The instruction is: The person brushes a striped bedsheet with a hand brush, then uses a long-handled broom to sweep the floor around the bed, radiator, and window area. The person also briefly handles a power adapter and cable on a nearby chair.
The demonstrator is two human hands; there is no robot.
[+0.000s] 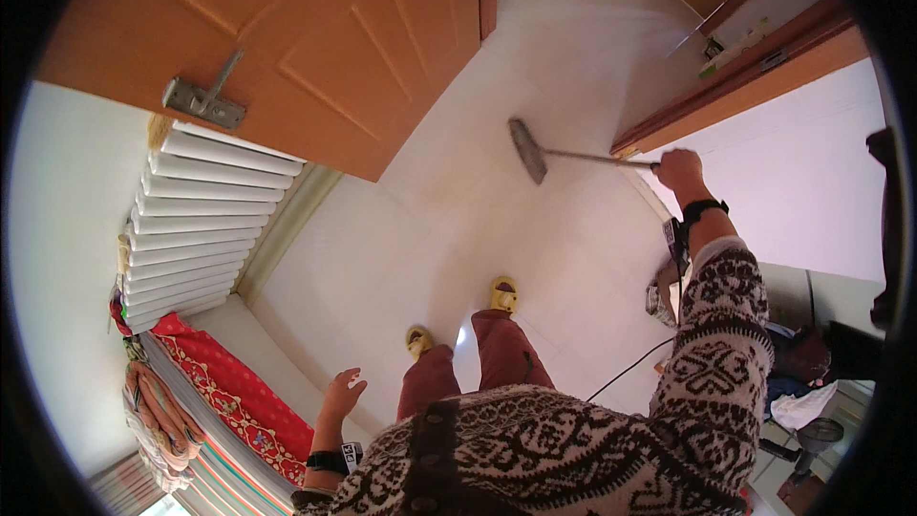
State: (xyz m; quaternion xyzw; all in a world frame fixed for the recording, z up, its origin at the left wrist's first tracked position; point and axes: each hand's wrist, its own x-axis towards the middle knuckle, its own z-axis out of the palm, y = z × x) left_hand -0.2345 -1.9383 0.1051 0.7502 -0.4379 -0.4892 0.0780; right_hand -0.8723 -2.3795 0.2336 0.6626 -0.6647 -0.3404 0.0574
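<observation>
My right hand [679,172] is closed round the handle end of a broom [530,151], held out ahead and to the right. The broom has a thin handle and a dark grey, narrow head, which rests on the pale floor [411,220] near the doorway. At the lower left, my left hand [339,396] hangs with its fingers apart and nothing in it. It is nearest to the bed with the red patterned cloth [239,401].
An orange-brown door [325,38] with a metal handle stands open at the upper left, beside a white radiator [201,220]. The door frame [745,81] rises at the right. A black cable [630,368] crosses the floor near assorted items at right. Yellow slippers [504,294] are on my feet.
</observation>
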